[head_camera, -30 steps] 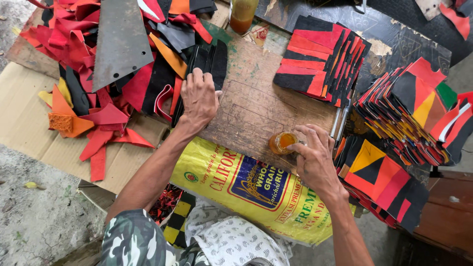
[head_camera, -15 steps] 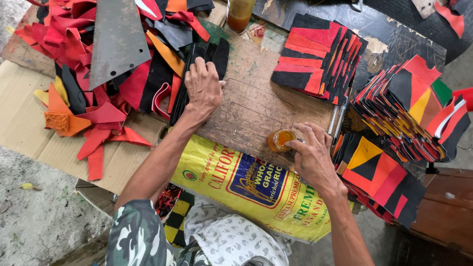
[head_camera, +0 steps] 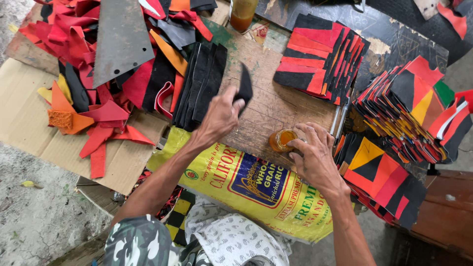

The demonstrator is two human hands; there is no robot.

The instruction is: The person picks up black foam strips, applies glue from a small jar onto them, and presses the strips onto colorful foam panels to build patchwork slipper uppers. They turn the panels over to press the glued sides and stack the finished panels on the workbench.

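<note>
While the left hand [head_camera: 221, 116] pinches a black piece [head_camera: 244, 87] between thumb and fingers [head_camera: 235, 101], lifted just above the bench [head_camera: 276, 106], the right hand [head_camera: 315, 157] rests its curled fingers [head_camera: 301, 143] on an open jar [head_camera: 282, 140] of amber liquid at the bench's near edge. Just left of the raised piece lies a stack of black strips [head_camera: 202, 83]; beyond it, a heap of red, orange and black scraps [head_camera: 84, 74] spreads over cardboard [head_camera: 29, 118], with a grey saw blade [head_camera: 120, 39] on top. Behind the jar sits a pile of black-and-red panels [head_camera: 320, 59]; to the right, fanned multicoloured panels [head_camera: 409, 113] crowd the right wrist. A yellow sack [head_camera: 251, 182] drapes below the bench edge, under both forearms. A second amber bottle [head_camera: 242, 14] stands at the far edge.
</note>
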